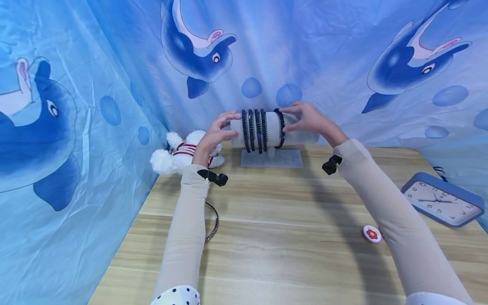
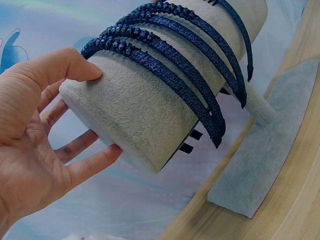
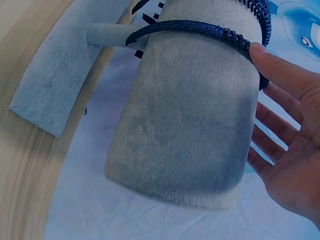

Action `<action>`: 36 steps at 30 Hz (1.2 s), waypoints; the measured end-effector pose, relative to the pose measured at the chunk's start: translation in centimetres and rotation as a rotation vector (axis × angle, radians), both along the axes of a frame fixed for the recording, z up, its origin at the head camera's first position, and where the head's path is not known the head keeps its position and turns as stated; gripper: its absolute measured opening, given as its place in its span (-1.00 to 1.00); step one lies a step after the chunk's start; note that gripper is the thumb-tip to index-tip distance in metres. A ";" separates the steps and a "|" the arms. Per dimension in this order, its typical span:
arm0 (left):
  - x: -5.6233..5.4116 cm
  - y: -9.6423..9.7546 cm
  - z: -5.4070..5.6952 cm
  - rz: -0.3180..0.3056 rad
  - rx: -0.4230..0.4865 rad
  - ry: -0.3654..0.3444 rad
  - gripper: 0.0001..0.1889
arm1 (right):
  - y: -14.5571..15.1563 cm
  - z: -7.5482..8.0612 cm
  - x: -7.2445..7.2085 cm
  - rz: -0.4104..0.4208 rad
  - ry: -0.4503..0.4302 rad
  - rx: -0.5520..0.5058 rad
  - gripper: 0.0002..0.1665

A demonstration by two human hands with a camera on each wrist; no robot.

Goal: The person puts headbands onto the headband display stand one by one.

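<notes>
Dark headband — probably light, springy, best taken by its arch; right hand touches it, fingers wide — left hand grips the grey roll's end.

Headbands sit on the stand, toy left, clock right

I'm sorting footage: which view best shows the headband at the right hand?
The right wrist view: the dark headband is close up, its beads clear. The head view shows it small; the left wrist view crops it at the top.
</notes>
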State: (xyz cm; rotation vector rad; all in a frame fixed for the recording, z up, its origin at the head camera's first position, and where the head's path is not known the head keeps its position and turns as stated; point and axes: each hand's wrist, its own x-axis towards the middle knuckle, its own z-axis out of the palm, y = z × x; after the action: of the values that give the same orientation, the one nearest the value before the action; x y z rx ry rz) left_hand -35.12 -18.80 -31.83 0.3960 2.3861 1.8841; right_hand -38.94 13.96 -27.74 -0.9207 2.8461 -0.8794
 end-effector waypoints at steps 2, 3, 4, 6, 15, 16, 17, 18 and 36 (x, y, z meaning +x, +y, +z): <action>0.0 0.0 0.0 0.000 -0.002 -0.003 -0.43 | -0.2 0.0 0.0 0.000 -0.018 -0.004 -0.16; 0.0 0.0 0.0 0.001 -0.002 -0.004 -0.43 | -0.2 0.0 -0.1 0.001 -0.023 -0.005 -0.16; 0.0 0.1 0.0 0.001 -0.002 -0.004 -0.42 | -0.3 0.0 -0.2 0.002 -0.026 -0.005 -0.16; 0.0 0.1 0.0 0.004 -0.001 -0.006 -0.42 | -0.4 0.0 -0.3 0.003 -0.031 -0.004 -0.16; -0.1 0.0 0.0 0.002 0.004 0.004 -0.42 | -0.8 0.3 -0.5 -0.013 -0.063 0.010 -0.13; -0.1 0.0 -0.1 0.001 0.003 0.004 -0.42 | -0.9 0.3 -0.5 -0.011 -0.062 0.006 -0.13; -0.1 0.0 -0.1 0.001 0.001 0.005 -0.42 | -1.0 0.3 -0.5 -0.008 -0.060 0.005 -0.13; -0.1 0.0 -0.1 0.002 -0.003 0.007 -0.42 | -1.1 0.3 -0.5 -0.006 -0.059 -0.001 -0.14; -0.1 -0.1 -0.1 -0.014 -0.003 0.010 -0.43 | -2.6 0.1 -0.6 0.005 -0.087 -0.030 -0.15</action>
State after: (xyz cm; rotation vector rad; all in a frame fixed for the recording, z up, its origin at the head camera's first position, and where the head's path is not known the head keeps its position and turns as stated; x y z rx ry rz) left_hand -35.19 -18.89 -31.96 0.4216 2.3852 1.8770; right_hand -39.50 11.31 -27.62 -0.8701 2.7635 -0.9403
